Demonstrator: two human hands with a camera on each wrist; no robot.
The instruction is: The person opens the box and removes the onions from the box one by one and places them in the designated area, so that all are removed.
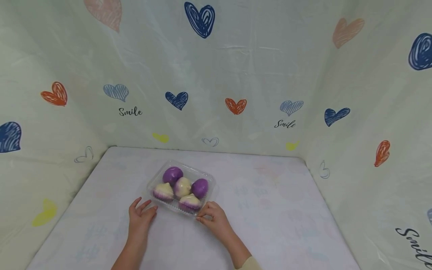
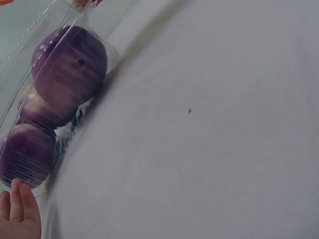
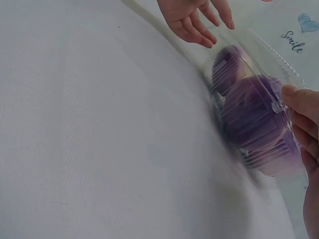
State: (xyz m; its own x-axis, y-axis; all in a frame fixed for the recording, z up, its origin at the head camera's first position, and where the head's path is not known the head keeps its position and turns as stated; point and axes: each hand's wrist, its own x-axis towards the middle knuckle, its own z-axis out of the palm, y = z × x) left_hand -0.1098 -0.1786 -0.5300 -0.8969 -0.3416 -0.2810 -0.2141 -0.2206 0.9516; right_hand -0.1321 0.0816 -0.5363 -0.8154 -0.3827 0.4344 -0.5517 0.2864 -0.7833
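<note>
A clear plastic clamshell box sits on the white tabletop, turned at a slant. Through its plastic show several purple-and-white, turnip-like pieces, some purple side up, others pale with a pointed tip. My right hand pinches the box's near right corner between thumb and fingers. In the right wrist view the thumb presses on the rim beside a small snap. My left hand hovers at the near left corner, fingers spread and holding nothing. Its fingertips overlap the box's lower end in the left wrist view.
A white cloth covers the table, with faint prints showing through. Pale curtains printed with hearts and the word "Smile" hang along the back and both sides, close to the table edges.
</note>
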